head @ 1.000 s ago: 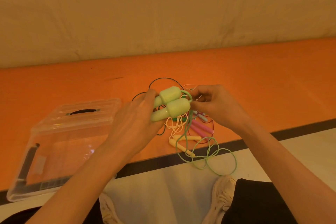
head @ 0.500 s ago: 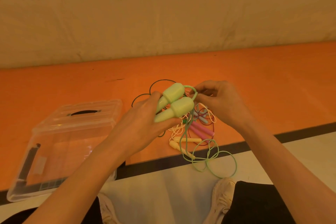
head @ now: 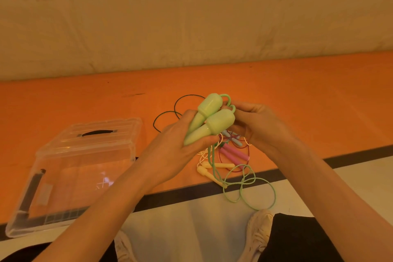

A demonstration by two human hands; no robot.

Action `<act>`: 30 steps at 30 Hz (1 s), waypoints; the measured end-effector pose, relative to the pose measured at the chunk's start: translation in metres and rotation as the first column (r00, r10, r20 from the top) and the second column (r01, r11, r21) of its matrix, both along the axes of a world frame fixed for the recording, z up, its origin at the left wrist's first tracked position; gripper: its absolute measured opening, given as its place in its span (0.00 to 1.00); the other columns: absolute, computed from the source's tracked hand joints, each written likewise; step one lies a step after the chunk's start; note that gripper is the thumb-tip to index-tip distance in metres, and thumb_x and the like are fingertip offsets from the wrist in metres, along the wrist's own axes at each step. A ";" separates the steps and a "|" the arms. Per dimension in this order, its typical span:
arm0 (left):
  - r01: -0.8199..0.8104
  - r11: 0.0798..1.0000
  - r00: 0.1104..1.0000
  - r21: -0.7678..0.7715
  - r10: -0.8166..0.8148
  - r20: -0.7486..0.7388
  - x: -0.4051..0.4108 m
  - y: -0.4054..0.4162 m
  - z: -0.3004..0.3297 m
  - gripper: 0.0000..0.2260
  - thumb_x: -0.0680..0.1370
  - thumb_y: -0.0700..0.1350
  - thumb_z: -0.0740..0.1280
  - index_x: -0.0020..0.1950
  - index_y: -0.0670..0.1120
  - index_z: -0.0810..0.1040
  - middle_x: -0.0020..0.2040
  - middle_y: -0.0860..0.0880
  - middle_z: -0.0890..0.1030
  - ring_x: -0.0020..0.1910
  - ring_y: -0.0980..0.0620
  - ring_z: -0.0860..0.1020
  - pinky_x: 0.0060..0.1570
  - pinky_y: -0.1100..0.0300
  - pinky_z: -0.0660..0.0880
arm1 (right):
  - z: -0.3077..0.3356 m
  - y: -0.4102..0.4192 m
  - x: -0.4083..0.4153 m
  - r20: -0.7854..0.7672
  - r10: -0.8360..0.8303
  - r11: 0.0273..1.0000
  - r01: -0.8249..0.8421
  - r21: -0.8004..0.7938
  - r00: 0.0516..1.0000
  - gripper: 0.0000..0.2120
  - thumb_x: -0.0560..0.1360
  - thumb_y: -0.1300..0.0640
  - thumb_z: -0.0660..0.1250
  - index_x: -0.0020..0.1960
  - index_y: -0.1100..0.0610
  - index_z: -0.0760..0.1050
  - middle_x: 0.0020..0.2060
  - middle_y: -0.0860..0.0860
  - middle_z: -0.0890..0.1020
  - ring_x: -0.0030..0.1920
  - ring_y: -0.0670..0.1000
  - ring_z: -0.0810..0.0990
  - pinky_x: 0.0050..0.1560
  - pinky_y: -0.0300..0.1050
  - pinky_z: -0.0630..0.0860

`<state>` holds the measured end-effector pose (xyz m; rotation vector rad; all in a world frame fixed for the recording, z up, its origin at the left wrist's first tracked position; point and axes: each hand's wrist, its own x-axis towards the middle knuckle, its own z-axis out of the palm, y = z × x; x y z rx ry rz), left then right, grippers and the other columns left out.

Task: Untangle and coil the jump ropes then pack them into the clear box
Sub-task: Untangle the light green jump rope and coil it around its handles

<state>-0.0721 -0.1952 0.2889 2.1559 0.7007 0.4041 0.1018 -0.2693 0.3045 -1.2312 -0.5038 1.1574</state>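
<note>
Left hand (head: pixel 170 155) around bulbous green handles (head: pixel 210 121)

The two big handles (head: pixel 209 120) are pale green, with a green cord (head: pixel 246 187). Other handles are pink (head: pixel 234 152) and cream (head: pixel 219 165); the floor (head: pixel 297 95) is orange with a black stripe (head: pixel 350 155)

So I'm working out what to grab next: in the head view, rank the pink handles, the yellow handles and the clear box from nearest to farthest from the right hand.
1. Pink handles: just below the right hand, in the pile on the orange mat.
2. Yellow handles: lower and a little left, near the mat's front edge.
3. Clear box: far left, beyond the left hand.
</note>
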 end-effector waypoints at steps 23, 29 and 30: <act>-0.117 0.973 0.971 0.199 0.154 -0.181 0.006 -0.004 0.006 0.24 0.71 0.68 0.60 0.56 0.52 0.63 0.36 0.53 0.72 0.36 0.53 0.72 0.30 0.57 0.63 | 0.012 -0.004 0.012 -0.022 0.123 0.992 -0.124 -0.039 0.992 0.14 0.77 0.71 0.59 0.58 0.62 0.76 0.48 0.57 0.84 0.47 0.52 0.83 0.47 0.41 0.81; -0.105 0.963 0.959 0.249 0.164 -0.229 0.011 -0.013 0.003 0.25 0.72 0.68 0.58 0.60 0.52 0.63 0.40 0.53 0.76 0.40 0.50 0.74 0.47 0.52 0.71 | 0.000 0.003 -0.018 0.163 0.051 0.997 -0.042 -0.062 0.985 0.16 0.69 0.46 0.70 0.51 0.56 0.79 0.41 0.53 0.82 0.39 0.47 0.82 0.36 0.40 0.79; -0.112 0.964 0.958 0.240 0.169 -0.233 0.012 -0.014 0.003 0.26 0.72 0.69 0.58 0.61 0.52 0.63 0.42 0.53 0.78 0.42 0.49 0.76 0.48 0.51 0.71 | -0.001 0.003 -0.022 0.285 0.018 0.999 -0.006 -0.043 0.958 0.10 0.72 0.51 0.71 0.49 0.55 0.79 0.39 0.52 0.82 0.36 0.45 0.81 0.34 0.38 0.77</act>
